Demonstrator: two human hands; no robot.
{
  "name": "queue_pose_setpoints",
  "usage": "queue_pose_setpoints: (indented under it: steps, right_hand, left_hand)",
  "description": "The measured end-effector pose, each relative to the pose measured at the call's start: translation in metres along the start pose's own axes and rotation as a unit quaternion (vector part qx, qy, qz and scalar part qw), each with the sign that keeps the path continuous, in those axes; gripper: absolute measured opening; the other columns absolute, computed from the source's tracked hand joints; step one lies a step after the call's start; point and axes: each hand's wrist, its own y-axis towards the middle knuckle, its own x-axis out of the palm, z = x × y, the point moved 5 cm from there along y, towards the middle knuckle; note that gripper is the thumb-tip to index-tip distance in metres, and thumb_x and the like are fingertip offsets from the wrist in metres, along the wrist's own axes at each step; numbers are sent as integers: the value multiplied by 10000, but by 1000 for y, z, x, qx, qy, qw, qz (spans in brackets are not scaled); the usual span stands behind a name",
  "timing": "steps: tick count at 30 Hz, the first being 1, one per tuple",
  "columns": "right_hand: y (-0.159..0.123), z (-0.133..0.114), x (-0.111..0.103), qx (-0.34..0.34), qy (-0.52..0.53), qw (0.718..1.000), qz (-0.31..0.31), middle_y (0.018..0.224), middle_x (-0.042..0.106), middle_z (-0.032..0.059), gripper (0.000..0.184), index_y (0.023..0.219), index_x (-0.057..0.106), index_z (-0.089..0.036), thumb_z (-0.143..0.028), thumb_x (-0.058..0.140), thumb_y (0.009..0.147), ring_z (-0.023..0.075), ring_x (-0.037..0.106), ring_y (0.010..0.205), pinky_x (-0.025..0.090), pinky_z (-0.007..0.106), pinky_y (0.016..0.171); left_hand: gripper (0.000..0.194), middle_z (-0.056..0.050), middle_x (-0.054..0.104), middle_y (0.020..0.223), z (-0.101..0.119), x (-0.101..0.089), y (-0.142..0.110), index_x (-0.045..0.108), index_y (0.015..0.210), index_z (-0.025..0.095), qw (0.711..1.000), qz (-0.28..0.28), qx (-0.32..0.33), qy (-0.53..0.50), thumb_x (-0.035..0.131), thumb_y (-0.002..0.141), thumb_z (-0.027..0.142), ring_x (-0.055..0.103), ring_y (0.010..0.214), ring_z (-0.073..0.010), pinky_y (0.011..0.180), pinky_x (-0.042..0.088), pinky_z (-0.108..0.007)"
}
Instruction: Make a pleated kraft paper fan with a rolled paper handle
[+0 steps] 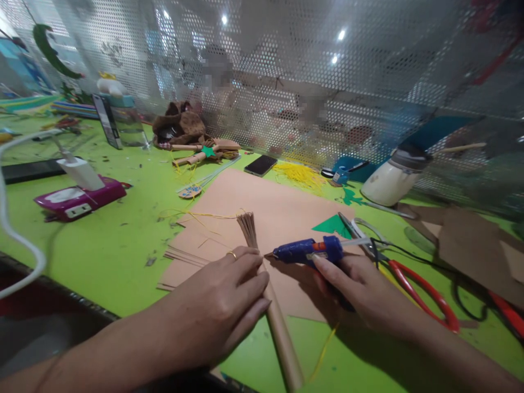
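Note:
My left hand [223, 297] is closed over the upper part of a rolled brown paper tube [282, 341], which slants down toward the near table edge. Above my fingers, the tube's far end fans out into a bundle of thin paper strips [247, 222]. In my right hand [360, 284] is a blue hot glue gun [305, 251] with a clear glue stick in its back. Its nozzle points left, right beside the tube and my left fingertips; whether it touches the paper I cannot tell. Brown paper sheets [229, 194] lie underneath.
Red-handled scissors [426, 295] and a green paper piece [333, 226] lie right of the glue gun. A purple power strip [82, 199] stands left. Behind are a phone [261, 165], yellow strings [298, 177] and a white bottle [388, 177], before a perforated metal screen [286, 71].

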Motion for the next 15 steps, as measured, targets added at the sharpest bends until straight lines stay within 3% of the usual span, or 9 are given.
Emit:
queue_pose_setpoints:
  steps: [15]
  right_hand:
    - [1, 6, 1, 3, -5, 1000, 3, 532, 458, -20, 492, 592, 469, -190, -573, 422, 899, 105, 390, 491, 269, 256, 463]
  left_hand:
    - [92, -128, 609, 880, 1, 0, 0, 599, 853, 128, 1000, 13, 6, -2, 516, 888, 145, 563, 1022, -268, 832, 537, -412]
